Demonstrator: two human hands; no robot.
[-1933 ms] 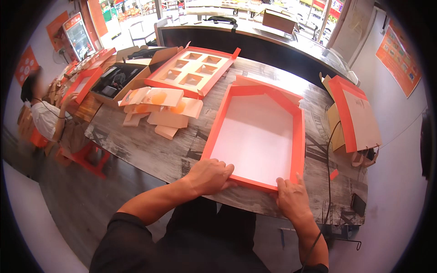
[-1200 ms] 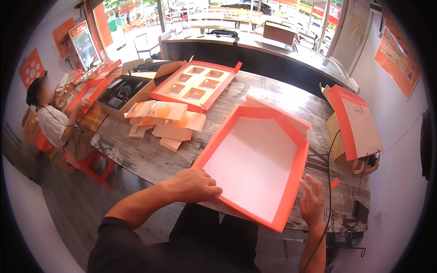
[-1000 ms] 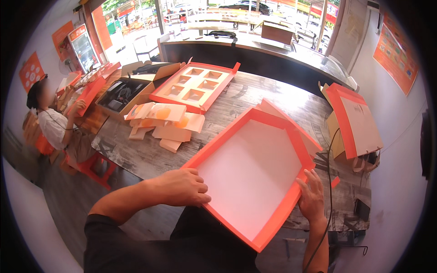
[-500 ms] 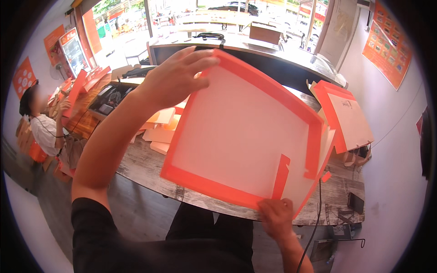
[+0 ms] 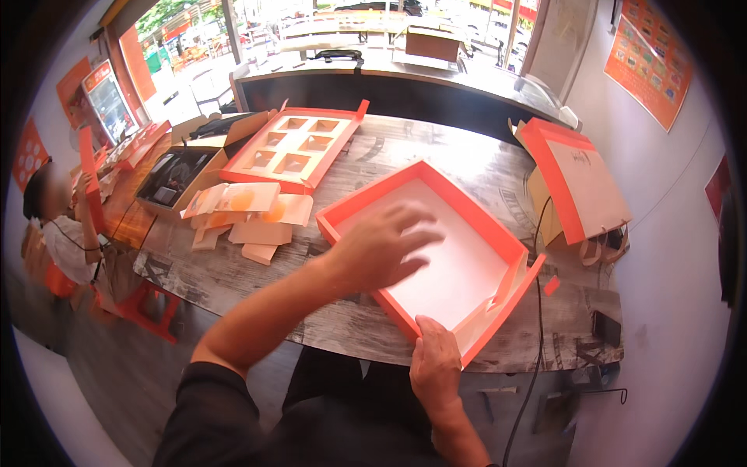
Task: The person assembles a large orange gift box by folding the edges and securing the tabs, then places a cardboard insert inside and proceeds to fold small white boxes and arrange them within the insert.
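Sunlit windows (image 5: 187,43) up back, dark-fronted counter (image 5: 303,100) below, glass-door fridge (image 5: 113,109) far L, orange poster (image 5: 650,66) high R. Grey wood-look tbl (image 5: 334,331) w/ 6-cell box (image 5: 296,142) twd far edge, carton pieces (image 5: 250,200) just nearer, orange-tan box (image 5: 587,187) at R end. Shallow orange tray (image 5: 467,276) on tbl, front, R of ctr. L hand (image 5: 389,245) over it, blurred, fingers spread, gripping nothing; R hand (image 5: 437,364) closed on tray's near corner.

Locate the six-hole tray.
In the head view, the tray lies left of centre on the table, beyond the small cartons and right of the open brown box.
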